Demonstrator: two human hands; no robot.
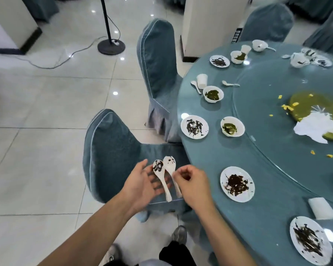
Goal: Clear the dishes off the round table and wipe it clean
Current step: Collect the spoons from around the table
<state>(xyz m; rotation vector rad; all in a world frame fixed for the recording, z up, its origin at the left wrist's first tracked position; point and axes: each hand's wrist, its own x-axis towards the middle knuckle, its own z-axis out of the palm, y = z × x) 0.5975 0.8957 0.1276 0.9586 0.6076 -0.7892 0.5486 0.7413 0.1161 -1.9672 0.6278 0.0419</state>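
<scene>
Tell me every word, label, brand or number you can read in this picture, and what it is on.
There is no readable text anywhere in this view.
The white spoons, plates and bowls are plain, carrying only dark or green food smears.
The white paper on the glass turntable looks blank.
The dark vent-like panel beyond the round table shows only a grid pattern, too small to tell any marking.

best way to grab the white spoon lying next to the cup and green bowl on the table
Take the spoon by its handle, the end nearest the table edge, coming from the outer rim side. The handle lies flat and free there, while the spoon's other end sits close to the cup, leaving little room. A thumb-and-finger grip from above should likely lift it cleanly.
</scene>
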